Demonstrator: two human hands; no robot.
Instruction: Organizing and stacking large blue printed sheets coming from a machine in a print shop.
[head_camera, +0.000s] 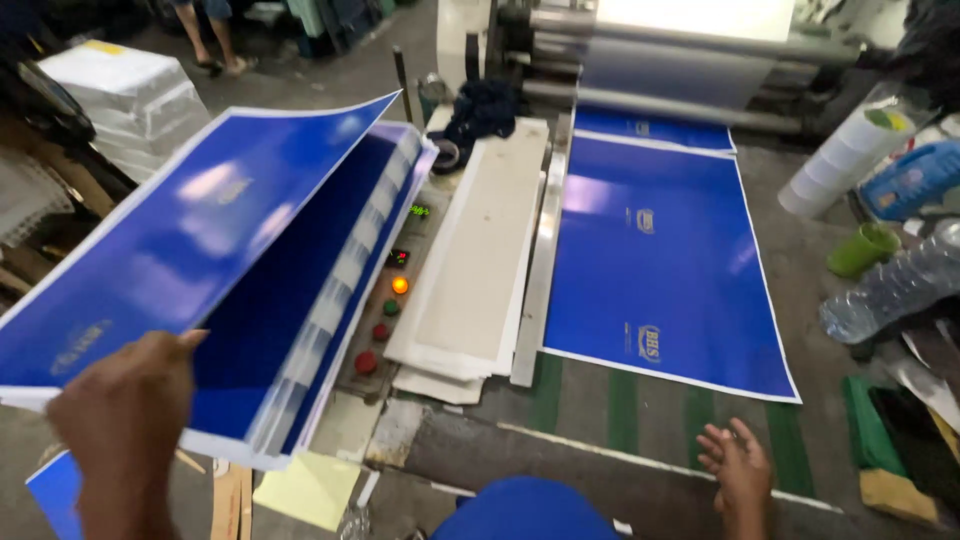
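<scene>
Factory floor, left hand (125, 420) lifting one blue sheet (190, 235), right hand (738, 465) empty

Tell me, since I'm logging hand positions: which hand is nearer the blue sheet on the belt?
Right. The right hand hovers open just below the blue sheet; the left hand is far off, lifting a sheet from the stack.

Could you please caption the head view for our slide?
Left hand lifts a glossy blue sheet off its stack; right hand hovers open.
</scene>
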